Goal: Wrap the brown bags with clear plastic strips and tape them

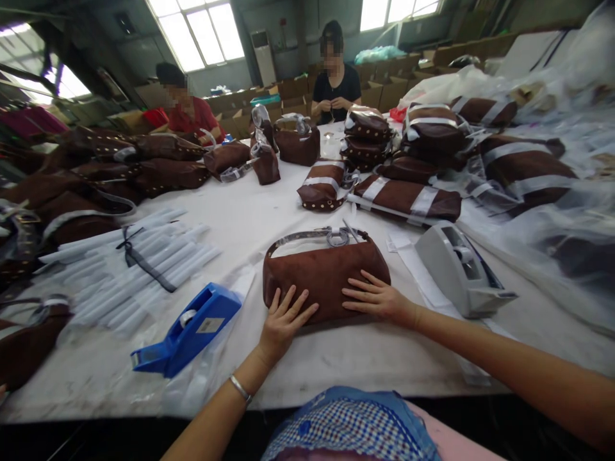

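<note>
A brown handbag (321,275) lies on the white-covered table in front of me, its handle (302,238) wrapped in clear film along the far edge. My left hand (286,320) rests flat on the near left part of the bag with fingers spread. On the bag's right half lies my right hand (379,298), its fingers stretched out and apart. Neither hand grips anything. A blue tape dispenser (192,330) stands to the left of the bag, and a grey tape dispenser (459,269) is to the right.
White paper rolls (144,269) lie at the left, with a black strap on them. Brown bags (120,160) are heaped at the far left; wrapped bags (408,195) stand beyond mine. Plastic sheeting (567,237) covers the right side. Two people (336,89) work across the table.
</note>
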{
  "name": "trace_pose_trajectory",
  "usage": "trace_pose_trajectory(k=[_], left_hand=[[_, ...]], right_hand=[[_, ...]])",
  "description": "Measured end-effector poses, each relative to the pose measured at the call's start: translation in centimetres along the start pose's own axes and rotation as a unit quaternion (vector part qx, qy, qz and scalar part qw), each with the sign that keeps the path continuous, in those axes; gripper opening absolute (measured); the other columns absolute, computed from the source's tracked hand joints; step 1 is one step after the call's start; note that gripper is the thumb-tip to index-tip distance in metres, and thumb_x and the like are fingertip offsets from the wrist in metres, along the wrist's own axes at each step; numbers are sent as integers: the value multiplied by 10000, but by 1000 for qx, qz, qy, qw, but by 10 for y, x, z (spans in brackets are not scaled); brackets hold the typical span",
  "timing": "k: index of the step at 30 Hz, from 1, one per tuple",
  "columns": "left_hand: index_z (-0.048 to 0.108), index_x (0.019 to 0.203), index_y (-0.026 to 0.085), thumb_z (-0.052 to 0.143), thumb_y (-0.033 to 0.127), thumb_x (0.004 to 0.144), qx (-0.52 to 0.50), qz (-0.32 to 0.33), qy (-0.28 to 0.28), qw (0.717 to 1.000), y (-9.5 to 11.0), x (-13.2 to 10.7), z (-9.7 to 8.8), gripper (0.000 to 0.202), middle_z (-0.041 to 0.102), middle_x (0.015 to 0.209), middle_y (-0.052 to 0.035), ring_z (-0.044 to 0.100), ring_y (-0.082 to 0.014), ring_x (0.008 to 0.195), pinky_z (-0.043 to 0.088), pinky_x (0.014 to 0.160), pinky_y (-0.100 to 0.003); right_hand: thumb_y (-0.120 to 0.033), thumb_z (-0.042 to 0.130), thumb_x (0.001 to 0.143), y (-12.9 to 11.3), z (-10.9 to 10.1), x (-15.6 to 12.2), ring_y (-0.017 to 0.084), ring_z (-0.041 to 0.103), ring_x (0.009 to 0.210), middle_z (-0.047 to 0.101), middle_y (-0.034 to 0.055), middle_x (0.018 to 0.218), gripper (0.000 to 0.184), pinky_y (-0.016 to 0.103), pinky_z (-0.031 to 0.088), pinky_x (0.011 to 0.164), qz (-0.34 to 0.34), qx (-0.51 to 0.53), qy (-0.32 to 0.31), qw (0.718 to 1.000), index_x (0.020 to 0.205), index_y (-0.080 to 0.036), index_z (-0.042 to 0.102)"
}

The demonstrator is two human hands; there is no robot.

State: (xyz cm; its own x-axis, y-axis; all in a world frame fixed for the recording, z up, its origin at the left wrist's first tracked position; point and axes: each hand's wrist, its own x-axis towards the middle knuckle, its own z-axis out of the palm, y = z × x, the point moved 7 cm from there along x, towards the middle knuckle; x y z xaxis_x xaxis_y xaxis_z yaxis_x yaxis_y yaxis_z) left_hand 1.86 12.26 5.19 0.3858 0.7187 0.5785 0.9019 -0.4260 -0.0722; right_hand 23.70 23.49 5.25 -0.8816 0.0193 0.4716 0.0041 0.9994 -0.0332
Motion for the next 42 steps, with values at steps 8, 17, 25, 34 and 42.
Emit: trace_pose_trajectory(k=[8, 17, 25, 34, 42], left_hand=[[470, 1444, 323, 385, -11, 897, -44, -15, -78, 996, -10, 14, -9, 646, 488, 1507, -46, 328, -278, 1470, 419, 1135, -583], [496, 1426, 327, 427, 0, 902, 21, -28, -29, 999, 19, 4, -15, 622, 523, 1477, -43, 361, -309, 1449, 436, 1117, -603], [472, 1446, 325, 459, 29, 907, 70, -23, -30, 997, 25, -3, -11, 615, 493, 1503, -43, 390, -321, 1436, 455, 1105, -593], [505, 1437, 261, 483, 32, 867, 126, -139, -128, 974, 30, 28, -8, 615, 603, 1403, -126, 642, -326, 1184, 602, 874, -474], [471, 1454, 319, 472, -45, 793, 27, -214, -180, 960, 6, 36, -2, 754, 495, 1509, -63, 499, -288, 1370, 511, 1033, -417]], right_hand=[[-118, 406, 1028, 16, -15, 12, 194, 413, 1404, 540, 42, 1451, 494, 506, 323, 1192, -9, 43, -52, 998, 1492, -287, 424], [-91, 389, 1008, 4, -18, 1, 186, 428, 1395, 556, 28, 1435, 503, 490, 365, 1175, 18, 23, -24, 999, 1461, -294, 470], [-22, 366, 960, 4, -11, -8, 218, 384, 1424, 528, 35, 1464, 589, 506, 383, 1163, 53, -58, 0, 997, 1486, -278, 436], [-329, 567, 969, -19, -50, -48, 279, 489, 1349, 560, 85, 1425, 383, 545, 371, 1172, 398, 82, 255, 877, 1345, -260, 590], [-511, 785, 749, -31, 32, -63, 291, 567, 1278, 567, 132, 1409, 734, 424, 494, 1092, 605, 530, 370, 465, 1351, -205, 496]])
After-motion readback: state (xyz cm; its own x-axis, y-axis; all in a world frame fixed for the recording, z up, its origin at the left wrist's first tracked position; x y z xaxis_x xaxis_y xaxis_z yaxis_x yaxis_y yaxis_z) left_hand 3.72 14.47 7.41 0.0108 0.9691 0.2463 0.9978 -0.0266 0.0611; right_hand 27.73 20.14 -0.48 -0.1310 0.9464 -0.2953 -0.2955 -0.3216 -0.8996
